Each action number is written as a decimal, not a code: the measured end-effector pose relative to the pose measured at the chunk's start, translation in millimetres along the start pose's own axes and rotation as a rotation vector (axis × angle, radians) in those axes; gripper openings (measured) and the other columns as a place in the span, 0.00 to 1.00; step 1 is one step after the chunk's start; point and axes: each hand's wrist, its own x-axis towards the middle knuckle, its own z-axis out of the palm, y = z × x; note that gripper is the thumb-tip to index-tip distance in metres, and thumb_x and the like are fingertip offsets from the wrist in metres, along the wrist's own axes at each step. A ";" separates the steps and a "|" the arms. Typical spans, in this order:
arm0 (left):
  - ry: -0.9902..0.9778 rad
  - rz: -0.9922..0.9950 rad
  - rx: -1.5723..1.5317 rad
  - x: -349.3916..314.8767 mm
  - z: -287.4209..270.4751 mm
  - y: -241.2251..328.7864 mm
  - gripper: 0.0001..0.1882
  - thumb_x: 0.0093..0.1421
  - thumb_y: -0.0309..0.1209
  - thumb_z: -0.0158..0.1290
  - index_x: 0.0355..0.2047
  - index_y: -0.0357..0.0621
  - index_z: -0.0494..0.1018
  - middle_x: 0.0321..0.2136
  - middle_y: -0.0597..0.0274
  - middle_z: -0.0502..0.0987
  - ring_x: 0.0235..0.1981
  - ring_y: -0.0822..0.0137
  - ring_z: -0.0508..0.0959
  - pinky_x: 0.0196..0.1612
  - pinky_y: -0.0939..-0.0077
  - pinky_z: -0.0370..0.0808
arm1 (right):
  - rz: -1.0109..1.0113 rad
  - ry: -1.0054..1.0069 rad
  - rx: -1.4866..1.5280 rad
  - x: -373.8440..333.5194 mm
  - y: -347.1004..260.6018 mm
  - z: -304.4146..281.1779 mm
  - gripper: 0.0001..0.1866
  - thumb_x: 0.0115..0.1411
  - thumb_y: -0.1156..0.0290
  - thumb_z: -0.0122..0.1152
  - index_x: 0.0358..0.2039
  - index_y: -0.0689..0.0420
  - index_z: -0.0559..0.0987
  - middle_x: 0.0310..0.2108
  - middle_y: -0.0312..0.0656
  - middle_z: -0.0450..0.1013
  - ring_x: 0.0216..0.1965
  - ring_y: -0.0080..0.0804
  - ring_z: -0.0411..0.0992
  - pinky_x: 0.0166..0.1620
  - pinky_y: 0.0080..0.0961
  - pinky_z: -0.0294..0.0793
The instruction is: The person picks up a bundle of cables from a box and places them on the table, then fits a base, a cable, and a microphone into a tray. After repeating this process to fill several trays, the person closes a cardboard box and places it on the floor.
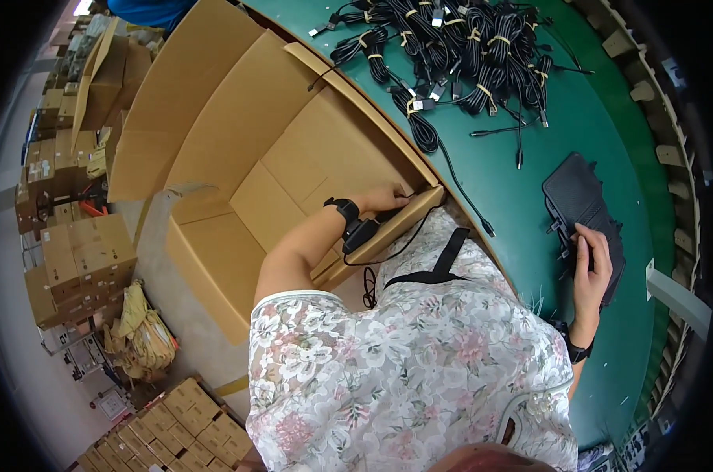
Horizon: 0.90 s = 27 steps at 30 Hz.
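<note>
Hands spread between an open cardboard box [238, 118], left of centre, and a green tabletop [521, 220]. The black plastic parts [580, 197] lie flat on the tabletop at right of centre, apart from the bundled black cables [498, 51] at the upper edge. The right hand [592, 267] lies against them; whether its grip grasps or merely rests cannot be told. The left hand [381, 198] is inside the box by its near wall, fingers curled; its grip may hold something dark, but this is unclear. Probable faults: the parts could skid or separate if pressed from one side; their small edge tabs could bend under an uneven pull; a loose cable end [488, 229], between box and parts, could snag. Long axis: near vertical in the frame, upper end leaning left toward the upper edge, lower end toward the lower right.
</note>
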 end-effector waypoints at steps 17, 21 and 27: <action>0.107 0.112 -1.348 -133.6 -29.7 -15.6 0.12 0.62 0.42 0.47 0.37 0.47 0.67 0.14 0.71 0.64 0.09 0.81 0.60 0.12 0.87 0.55 | 0.095 -0.077 0.076 16.0 3.2 5.3 0.09 0.61 0.77 0.49 0.40 0.62 0.76 0.27 0.35 0.70 0.27 0.18 0.67 0.31 0.14 0.65; 0.307 0.830 -1.277 -163.0 -106.5 30.2 0.17 0.64 0.44 0.42 0.44 0.45 0.64 0.13 0.71 0.61 0.08 0.81 0.57 0.12 0.85 0.54 | 0.059 -0.094 0.059 15.9 -4.2 2.5 0.09 0.60 0.78 0.49 0.39 0.62 0.76 0.26 0.37 0.70 0.27 0.19 0.67 0.31 0.15 0.66; 0.068 1.360 -1.098 -183.0 -186.4 177.9 0.18 0.64 0.42 0.42 0.44 0.39 0.65 0.17 0.70 0.64 0.11 0.80 0.63 0.18 0.87 0.62 | 0.026 -0.035 0.013 3.4 -10.1 -5.4 0.09 0.59 0.80 0.49 0.38 0.63 0.76 0.26 0.39 0.71 0.27 0.22 0.69 0.31 0.16 0.67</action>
